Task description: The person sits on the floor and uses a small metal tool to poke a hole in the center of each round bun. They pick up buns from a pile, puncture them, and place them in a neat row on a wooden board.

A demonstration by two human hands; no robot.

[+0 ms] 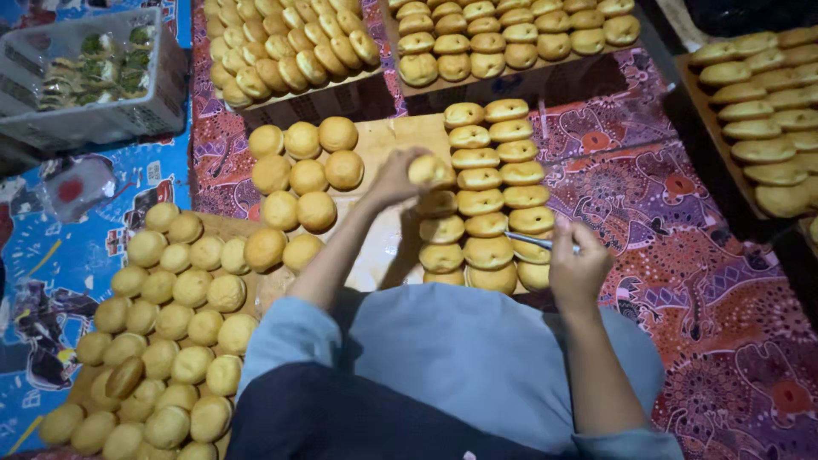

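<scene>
Round golden buns (170,324) crowd the wooden board's (388,140) left edge. Left hand (396,177), fingers curled shut, lifts one split golden bun (429,170) over the board's middle rows; loose grip could drop it. Right hand (575,268) pinches a thin metal blade (532,241) w/ tip near the sliced buns (490,204), could nick them.

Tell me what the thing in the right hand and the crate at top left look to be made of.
Tool in the right hand: probably metal, since its thin blade glints silvery; the handle is hidden.
Crate: likely plastic, pale grey and matte, with moulded slotted walls.
</scene>
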